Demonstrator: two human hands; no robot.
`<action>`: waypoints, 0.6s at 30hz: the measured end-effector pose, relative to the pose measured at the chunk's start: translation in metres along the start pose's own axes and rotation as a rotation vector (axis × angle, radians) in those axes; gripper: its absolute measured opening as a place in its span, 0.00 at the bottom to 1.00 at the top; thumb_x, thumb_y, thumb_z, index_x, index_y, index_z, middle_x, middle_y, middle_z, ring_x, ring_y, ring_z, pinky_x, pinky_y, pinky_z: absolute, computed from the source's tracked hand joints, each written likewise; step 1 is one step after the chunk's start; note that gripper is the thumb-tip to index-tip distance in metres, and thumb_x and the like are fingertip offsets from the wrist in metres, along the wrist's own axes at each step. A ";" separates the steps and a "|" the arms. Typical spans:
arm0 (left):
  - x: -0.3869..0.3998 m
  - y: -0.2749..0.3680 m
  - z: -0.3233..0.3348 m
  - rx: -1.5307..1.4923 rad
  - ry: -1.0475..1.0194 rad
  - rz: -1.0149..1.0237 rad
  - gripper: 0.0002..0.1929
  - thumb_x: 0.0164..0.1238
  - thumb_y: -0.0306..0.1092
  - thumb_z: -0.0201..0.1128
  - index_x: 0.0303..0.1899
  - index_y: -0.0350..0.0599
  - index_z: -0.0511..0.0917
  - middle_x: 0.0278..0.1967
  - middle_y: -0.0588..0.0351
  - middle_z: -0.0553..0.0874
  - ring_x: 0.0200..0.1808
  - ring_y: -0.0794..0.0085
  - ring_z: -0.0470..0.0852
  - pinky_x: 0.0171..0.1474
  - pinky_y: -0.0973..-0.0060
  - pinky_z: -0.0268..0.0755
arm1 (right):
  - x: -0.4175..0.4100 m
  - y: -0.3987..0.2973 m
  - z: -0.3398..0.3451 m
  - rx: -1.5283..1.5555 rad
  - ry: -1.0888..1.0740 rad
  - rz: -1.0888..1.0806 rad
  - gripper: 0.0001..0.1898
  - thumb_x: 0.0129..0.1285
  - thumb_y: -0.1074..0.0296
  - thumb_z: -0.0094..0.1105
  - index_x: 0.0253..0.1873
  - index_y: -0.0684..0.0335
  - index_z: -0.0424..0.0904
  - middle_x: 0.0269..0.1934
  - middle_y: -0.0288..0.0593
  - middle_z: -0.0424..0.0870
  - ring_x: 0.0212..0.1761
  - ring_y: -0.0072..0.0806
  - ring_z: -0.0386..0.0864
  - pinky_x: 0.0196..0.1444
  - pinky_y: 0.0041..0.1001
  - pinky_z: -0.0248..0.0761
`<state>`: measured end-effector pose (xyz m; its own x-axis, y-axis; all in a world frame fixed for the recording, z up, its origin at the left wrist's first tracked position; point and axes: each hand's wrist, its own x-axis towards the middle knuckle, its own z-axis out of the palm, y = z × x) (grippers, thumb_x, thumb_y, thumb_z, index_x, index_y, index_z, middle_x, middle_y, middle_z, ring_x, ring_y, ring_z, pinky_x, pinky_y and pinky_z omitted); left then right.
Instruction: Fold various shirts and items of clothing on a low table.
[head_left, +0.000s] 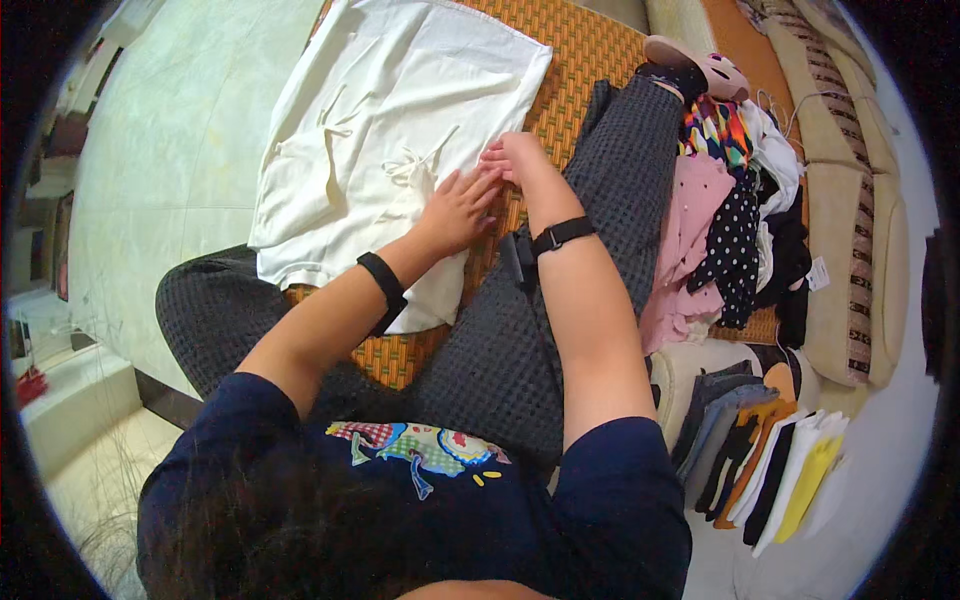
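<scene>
A white cotton garment (420, 82) with thin cloth ties lies spread in front of me on a woven rattan mat (577, 52). One tied bow (409, 169) sits near its middle, and a second tie (334, 124) lies further left. My left hand (459, 208) rests palm down on the garment's right side, fingers apart. Touching or nearly touching its fingertips, my right hand (517, 156) is at the garment's right edge with bent fingers. Whether those fingers pinch the cloth is hidden.
My legs in dark grey trousers (622, 150) flank the garment. To the right lie a pink garment (694, 210), a black polka-dot garment (731, 240) and other clothes beside a beige sofa cushion (832, 210). Several folded garments (757, 465) stand in a row at lower right.
</scene>
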<state>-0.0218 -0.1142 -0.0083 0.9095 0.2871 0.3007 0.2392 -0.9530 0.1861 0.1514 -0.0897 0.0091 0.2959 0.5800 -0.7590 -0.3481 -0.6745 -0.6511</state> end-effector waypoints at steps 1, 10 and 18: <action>-0.004 -0.005 0.003 0.045 -0.063 -0.071 0.30 0.60 0.41 0.55 0.64 0.47 0.61 0.65 0.53 0.63 0.66 0.61 0.61 0.66 0.58 0.52 | 0.001 -0.002 0.000 0.000 0.001 -0.002 0.16 0.65 0.66 0.37 0.49 0.72 0.69 0.44 0.53 0.79 0.42 0.50 0.79 0.44 0.44 0.73; -0.003 -0.006 0.002 -0.048 -0.114 -0.110 0.33 0.60 0.44 0.55 0.66 0.46 0.57 0.67 0.54 0.60 0.69 0.62 0.57 0.67 0.57 0.49 | 0.053 0.003 -0.004 -1.263 0.728 -1.063 0.29 0.63 0.54 0.46 0.66 0.60 0.59 0.68 0.44 0.57 0.71 0.36 0.50 0.70 0.44 0.40; 0.002 -0.008 -0.006 -0.044 -0.204 -0.116 0.34 0.58 0.44 0.55 0.66 0.45 0.57 0.68 0.54 0.59 0.69 0.63 0.56 0.66 0.58 0.49 | 0.082 -0.042 -0.014 -1.261 0.743 -1.046 0.34 0.62 0.45 0.45 0.67 0.62 0.56 0.69 0.46 0.55 0.72 0.36 0.49 0.70 0.41 0.41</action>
<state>-0.0236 -0.1055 -0.0033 0.9277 0.3647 0.0803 0.3354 -0.9082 0.2505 0.2024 -0.0204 -0.0260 0.3450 0.8842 0.3148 0.9379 -0.3120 -0.1514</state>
